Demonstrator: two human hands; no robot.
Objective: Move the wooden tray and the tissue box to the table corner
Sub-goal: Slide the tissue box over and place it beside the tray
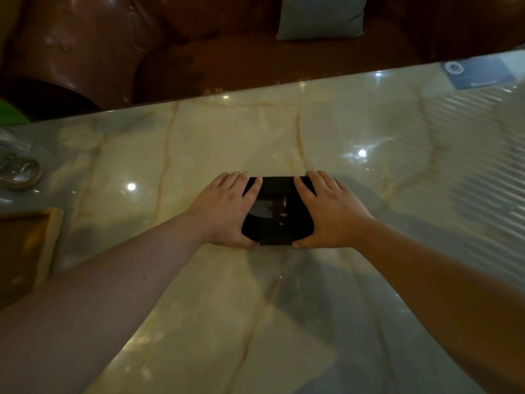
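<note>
A small black glossy tissue box (277, 211) sits in the middle of the marble table (199, 143). My left hand (224, 211) grips its left side and my right hand (329, 211) grips its right side, fingers over the far edge and thumbs at the near edge. Whether the box rests on the table or is just above it I cannot tell. A brown wooden tray (25, 248) with a pale rim lies at the table's left edge, partly cut off by the frame.
A glass ashtray (20, 170) stands at the far left. A blue card (480, 72) lies at the far right edge. Beyond the table are a brown leather sofa (99, 44) and a pale cushion (321, 17).
</note>
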